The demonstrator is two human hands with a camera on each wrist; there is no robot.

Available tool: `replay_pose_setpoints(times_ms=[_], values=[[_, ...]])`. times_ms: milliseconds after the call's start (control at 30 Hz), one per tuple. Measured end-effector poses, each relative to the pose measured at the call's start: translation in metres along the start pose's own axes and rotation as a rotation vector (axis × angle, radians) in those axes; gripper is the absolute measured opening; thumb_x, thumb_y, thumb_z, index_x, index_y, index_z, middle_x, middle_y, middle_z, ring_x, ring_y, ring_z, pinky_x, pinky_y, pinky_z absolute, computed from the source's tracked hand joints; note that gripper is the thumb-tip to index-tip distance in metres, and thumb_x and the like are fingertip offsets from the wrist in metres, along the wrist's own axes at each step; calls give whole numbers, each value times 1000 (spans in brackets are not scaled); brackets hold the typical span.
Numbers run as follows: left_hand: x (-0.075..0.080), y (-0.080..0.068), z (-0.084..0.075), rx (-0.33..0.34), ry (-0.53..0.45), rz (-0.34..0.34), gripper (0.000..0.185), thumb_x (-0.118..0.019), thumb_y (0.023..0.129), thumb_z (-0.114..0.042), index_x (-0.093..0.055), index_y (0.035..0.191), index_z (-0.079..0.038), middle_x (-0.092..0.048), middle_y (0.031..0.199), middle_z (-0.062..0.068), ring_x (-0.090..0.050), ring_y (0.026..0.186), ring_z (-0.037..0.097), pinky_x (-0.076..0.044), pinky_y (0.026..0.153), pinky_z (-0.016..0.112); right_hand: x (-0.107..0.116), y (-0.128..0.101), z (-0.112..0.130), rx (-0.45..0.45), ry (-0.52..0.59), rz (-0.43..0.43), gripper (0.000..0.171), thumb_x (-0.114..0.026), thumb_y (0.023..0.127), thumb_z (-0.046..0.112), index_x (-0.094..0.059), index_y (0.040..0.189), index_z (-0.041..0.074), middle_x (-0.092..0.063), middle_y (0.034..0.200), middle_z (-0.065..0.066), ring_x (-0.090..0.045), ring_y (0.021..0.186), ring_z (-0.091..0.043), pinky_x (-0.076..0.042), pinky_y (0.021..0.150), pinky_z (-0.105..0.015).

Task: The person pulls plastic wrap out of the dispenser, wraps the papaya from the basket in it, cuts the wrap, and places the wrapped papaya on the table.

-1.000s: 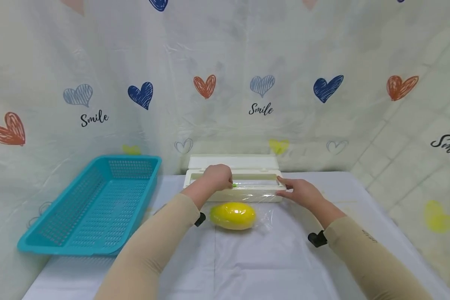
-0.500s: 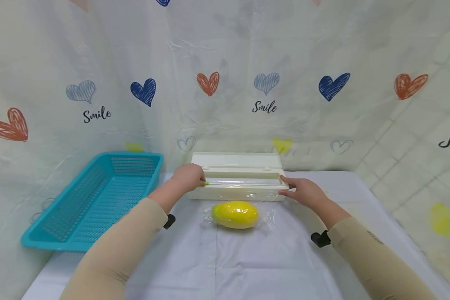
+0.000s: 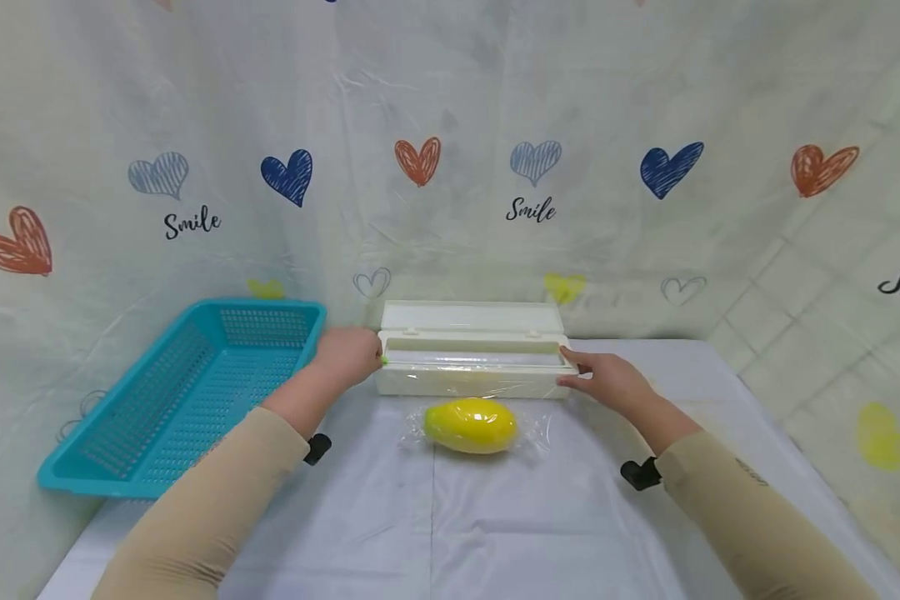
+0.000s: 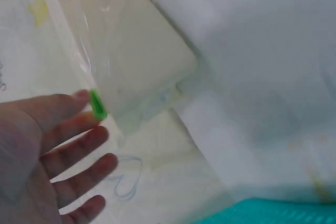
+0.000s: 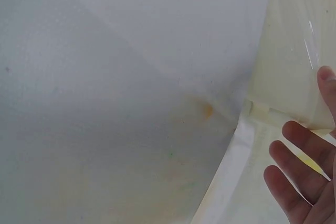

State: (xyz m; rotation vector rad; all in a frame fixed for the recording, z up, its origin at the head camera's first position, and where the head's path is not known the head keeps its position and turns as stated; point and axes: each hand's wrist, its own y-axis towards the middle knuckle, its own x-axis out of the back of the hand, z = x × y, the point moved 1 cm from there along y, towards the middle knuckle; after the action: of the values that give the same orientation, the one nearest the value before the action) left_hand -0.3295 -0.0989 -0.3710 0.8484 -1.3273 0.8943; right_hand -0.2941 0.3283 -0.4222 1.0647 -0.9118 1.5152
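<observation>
A long white cling film dispenser box [image 3: 468, 383] lies at the back of the table, its lid [image 3: 472, 317] tipped back and a film roll [image 3: 476, 358] inside. My left hand [image 3: 342, 357] is at the box's left end; thumb and forefinger pinch a small green slide cutter [image 4: 97, 104], the other fingers spread. My right hand [image 3: 609, 382] grips the box's right end, thumb on the front. Clear film hangs over the box's front. Just before the box lies a yellow oval fruit [image 3: 471, 427], perhaps a papaya, wrapped in clear film with crumpled ends.
A turquoise perforated plastic basket [image 3: 187, 408] stands to the left, close to my left forearm. White cloth [image 3: 517, 533] covers the table. Behind it hangs a pale curtain [image 3: 450, 242] printed with hearts.
My left hand has moved the green slide cutter leftward along the box's front edge, from near the middle to the left end. My right hand has stayed at the right end.
</observation>
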Motion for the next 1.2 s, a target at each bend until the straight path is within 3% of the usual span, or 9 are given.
replay_pose_setpoints(times_ms=[167, 433, 567, 700, 833, 967, 1200], values=[[-11, -1, -15, -28, -25, -87, 32, -67, 93, -41, -74, 116, -19, -72, 111, 0, -65, 101, 25, -46, 89, 47, 3, 2, 1, 2, -26, -2, 77, -68, 88, 55, -41, 152, 20, -64, 115, -14, -55, 86, -23, -47, 75, -41], [-23, -4, -17, -68, -33, -181, 21, -72, 91, -32, -77, 109, -22, -72, 107, -5, -63, 102, 23, -43, 87, 42, 3, 5, 3, 76, -10, 17, 77, -67, 90, 52, -41, 152, 15, -63, 102, -6, -58, 85, -22, -47, 74, -40], [-26, -5, -15, -57, -38, -199, 21, -72, 91, -33, -78, 109, -23, -72, 106, -5, -63, 101, 22, -42, 86, 41, 8, 2, 3, 110, 37, -14, 73, -68, 89, 52, -48, 148, 13, -67, 107, -6, -63, 101, -28, -49, 84, -47], [-28, -5, -14, -48, -45, -206, 21, -72, 91, -33, -78, 109, -23, -72, 106, -6, -63, 101, 22, -41, 83, 40, 11, 1, 0, 114, 49, -92, 66, -70, 89, 50, -56, 141, 12, -68, 108, -7, -64, 102, -29, -49, 84, -49], [-27, -5, -15, -39, -59, -192, 20, -72, 91, -32, -78, 109, -22, -72, 107, -5, -63, 101, 23, -41, 83, 40, 8, 0, 2, 137, -13, -165, 62, -75, 85, 47, -61, 135, 13, -64, 118, -11, -60, 108, -33, -49, 87, -53], [-25, -5, -17, -26, -76, -166, 20, -72, 92, -32, -78, 109, -23, -73, 108, -5, -62, 104, 23, -41, 87, 42, 3, 1, 8, 217, -109, -211, 57, -79, 82, 44, -65, 128, 13, -58, 128, -17, -56, 116, -38, -48, 92, -56], [-28, -3, -23, -42, -63, -191, 20, -71, 93, -32, -78, 109, -24, -73, 109, -6, -63, 103, 23, -42, 88, 43, 3, 0, 18, 261, -156, -229, 34, -80, 83, 34, -73, 108, 13, -63, 113, -11, -61, 100, -31, -53, 84, -49]])
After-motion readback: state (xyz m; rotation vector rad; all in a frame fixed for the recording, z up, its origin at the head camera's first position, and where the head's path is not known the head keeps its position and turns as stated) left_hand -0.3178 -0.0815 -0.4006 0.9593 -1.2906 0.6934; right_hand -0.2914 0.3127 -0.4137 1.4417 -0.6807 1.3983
